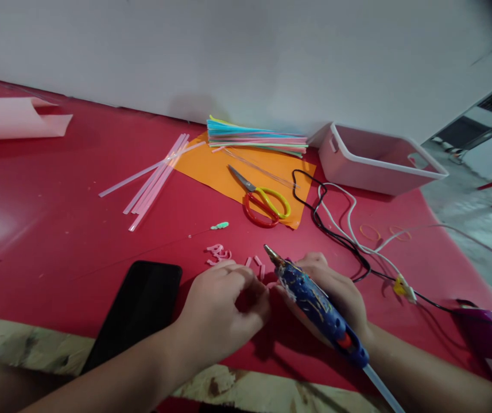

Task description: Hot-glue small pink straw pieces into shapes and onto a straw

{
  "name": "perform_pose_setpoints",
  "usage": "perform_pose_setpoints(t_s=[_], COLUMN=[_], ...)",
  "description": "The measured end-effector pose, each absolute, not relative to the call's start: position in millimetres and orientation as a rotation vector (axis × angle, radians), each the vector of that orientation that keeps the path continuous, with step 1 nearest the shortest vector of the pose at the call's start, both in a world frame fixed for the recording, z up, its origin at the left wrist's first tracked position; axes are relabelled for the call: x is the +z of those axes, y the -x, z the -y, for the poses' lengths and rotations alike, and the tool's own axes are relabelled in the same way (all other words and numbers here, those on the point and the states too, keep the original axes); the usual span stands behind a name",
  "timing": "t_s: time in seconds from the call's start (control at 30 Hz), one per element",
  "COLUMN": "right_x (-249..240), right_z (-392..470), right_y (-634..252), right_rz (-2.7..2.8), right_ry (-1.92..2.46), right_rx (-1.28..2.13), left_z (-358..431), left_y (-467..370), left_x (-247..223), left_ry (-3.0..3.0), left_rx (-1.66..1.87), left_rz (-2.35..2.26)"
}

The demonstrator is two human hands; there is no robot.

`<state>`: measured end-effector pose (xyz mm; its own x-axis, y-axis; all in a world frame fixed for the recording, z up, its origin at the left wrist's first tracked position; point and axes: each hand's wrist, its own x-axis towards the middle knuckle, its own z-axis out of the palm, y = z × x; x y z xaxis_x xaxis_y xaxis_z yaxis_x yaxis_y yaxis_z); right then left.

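L hand (228, 307) curled, can't tell if gripping pink bit (271, 285), R hand (339, 291) holding glue gun (314, 301), grip pt. hidden

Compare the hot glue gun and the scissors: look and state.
The hot glue gun is blue with pale smears; the scissors have one red and one yellow handle. The hot glue gun is held in the right hand; the scissors lie partly on the orange sheet. Both point toward the picture's upper left.

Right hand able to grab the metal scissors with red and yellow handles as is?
Probably not: the right hand is occupied by the blue plastic glue gun, though the scissors lie uncovered.
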<state>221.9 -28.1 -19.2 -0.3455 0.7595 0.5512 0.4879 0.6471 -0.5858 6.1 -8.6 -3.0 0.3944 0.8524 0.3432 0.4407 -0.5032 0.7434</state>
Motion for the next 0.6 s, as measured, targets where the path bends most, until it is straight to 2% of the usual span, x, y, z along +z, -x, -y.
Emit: perform_pose_setpoints(t_s=[0.6], right_x=[-26.1], right_z=[26.9], right_y=[-227.7], right_rz=[1.982], right_ry=[1.009], right_rx=[0.492], left_z=[5.8], left_y=[-4.6], left_x=[-3.7], left_ry=[-2.035], left_rx=[0.977], left_rz=[-1.046])
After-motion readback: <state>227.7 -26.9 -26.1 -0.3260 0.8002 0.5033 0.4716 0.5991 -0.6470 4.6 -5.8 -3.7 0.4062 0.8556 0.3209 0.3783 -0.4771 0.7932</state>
